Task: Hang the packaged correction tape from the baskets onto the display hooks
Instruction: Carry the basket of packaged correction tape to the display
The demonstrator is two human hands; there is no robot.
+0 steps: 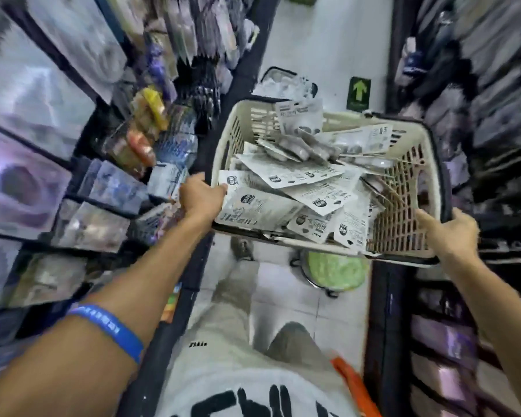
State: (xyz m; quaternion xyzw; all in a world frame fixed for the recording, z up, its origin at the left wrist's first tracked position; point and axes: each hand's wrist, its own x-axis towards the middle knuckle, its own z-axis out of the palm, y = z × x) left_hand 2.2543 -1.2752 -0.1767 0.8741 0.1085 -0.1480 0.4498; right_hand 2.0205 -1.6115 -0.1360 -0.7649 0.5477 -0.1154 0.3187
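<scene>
Left hand (200, 198) and right hand (447, 233) grip the packet-filled basket (403, 206) by its rim.

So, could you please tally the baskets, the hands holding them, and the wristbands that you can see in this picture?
Baskets: 2, a cream basket held up, a second basket on the floor behind it
Hands: 2, left hand and right hand, each gripping the cream basket's rim
Wristbands: 1, blue wristband on the left arm
Total: 5

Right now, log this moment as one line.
left hand grips basket | right hand grips basket | packets inside | none hung
</scene>
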